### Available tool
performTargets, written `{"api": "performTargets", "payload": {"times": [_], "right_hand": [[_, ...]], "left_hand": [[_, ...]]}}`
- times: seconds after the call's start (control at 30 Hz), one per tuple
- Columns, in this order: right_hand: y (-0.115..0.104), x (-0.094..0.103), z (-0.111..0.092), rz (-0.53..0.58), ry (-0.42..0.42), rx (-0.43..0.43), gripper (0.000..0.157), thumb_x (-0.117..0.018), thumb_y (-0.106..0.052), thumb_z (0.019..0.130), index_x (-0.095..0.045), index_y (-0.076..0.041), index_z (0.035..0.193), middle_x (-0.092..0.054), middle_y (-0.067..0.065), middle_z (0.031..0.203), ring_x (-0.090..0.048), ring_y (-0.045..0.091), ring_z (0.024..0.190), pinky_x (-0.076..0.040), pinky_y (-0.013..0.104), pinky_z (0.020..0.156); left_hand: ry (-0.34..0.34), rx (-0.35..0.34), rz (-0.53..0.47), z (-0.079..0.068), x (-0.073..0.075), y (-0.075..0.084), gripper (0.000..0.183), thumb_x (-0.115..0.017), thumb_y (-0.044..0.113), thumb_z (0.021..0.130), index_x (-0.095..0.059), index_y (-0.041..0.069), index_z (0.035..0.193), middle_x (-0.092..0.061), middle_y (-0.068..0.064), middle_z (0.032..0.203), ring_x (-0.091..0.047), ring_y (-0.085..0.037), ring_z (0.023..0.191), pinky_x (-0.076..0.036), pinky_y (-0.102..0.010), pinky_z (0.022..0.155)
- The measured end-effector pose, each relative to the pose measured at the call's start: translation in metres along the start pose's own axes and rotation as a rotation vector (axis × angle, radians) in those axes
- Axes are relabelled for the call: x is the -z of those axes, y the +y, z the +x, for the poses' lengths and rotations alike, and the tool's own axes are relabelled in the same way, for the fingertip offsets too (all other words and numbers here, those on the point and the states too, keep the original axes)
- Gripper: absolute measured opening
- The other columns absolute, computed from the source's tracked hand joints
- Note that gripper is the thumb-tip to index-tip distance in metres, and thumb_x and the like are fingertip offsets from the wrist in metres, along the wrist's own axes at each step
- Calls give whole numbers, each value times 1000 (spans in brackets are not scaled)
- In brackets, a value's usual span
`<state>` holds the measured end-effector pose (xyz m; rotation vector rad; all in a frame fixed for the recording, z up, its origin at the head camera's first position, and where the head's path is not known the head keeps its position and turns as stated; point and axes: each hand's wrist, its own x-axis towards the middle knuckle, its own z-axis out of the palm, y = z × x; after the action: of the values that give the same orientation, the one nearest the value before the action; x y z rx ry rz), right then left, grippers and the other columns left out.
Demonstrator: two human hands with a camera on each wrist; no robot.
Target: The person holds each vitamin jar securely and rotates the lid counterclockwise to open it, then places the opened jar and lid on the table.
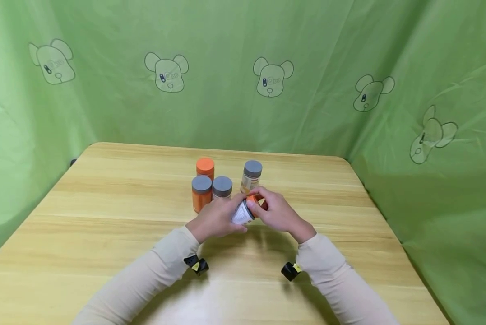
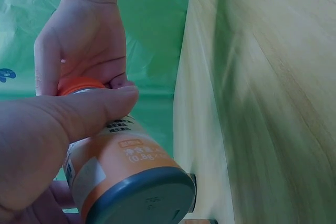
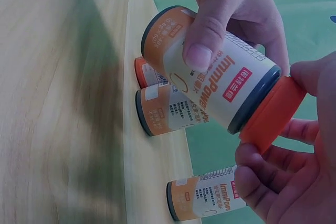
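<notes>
My left hand (image 1: 219,217) grips a supplement bottle (image 3: 210,72) round its body, thumb across the label. The bottle is tilted above the table, with a white and orange label and dark grey rims at both ends. At its upper end sits an orange lid (image 3: 274,113), lying against the grey rim. My right hand (image 1: 279,211) pinches this lid between thumb and fingers. In the left wrist view the grey base (image 2: 144,200) of the bottle faces the camera, and the lid is partly hidden behind the left thumb.
Just beyond the hands stand an orange-lidded bottle (image 1: 205,167), an orange bottle with a grey lid (image 1: 202,194), and a grey-lidded bottle (image 1: 222,186) close together. Another grey-lidded bottle (image 1: 251,176) stands apart to the right. Green curtains (image 1: 226,113) surround the wooden table (image 1: 104,203).
</notes>
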<state>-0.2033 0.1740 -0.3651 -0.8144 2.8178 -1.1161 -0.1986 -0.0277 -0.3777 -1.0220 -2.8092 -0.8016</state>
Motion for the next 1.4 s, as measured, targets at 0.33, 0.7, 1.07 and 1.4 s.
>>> {"api": "performTargets", "payload": {"times": [0.33, 0.7, 1.07, 1.4], "right_hand": [[0, 4, -5, 16, -22, -24, 29, -55, -29, 99, -57, -9, 121, -62, 6, 99, -59, 24, 70, -49, 32, 57], [0, 6, -5, 50, -41, 3, 28, -54, -25, 101, -55, -9, 124, -62, 7, 101, -61, 18, 72, -52, 32, 62], [-1, 5, -7, 79, -61, 7, 31, -55, -23, 100, -54, -7, 126, -62, 8, 104, -62, 22, 77, -53, 33, 66], [-4, 8, -8, 17, -45, 35, 40, -52, -30, 101, -50, -3, 130, -59, 12, 121, -60, 20, 84, -51, 32, 67]], "left_hand": [[-20, 21, 3, 2, -1, 5, 76, -84, 35, 75, -47, 12, 137, -66, -9, 98, -63, -18, 79, -51, -32, 64], [-5, 22, -11, 1, 0, 5, 76, -85, 33, 75, -46, 12, 138, -66, -10, 99, -62, -17, 79, -50, -31, 63], [-17, 40, -4, -1, -3, 5, 75, -84, 36, 75, -47, 13, 136, -66, -9, 97, -62, -17, 78, -50, -31, 61], [-5, 18, -4, 0, 0, 6, 78, -84, 34, 75, -45, 13, 139, -67, -8, 93, -62, -16, 74, -49, -29, 59]]}}
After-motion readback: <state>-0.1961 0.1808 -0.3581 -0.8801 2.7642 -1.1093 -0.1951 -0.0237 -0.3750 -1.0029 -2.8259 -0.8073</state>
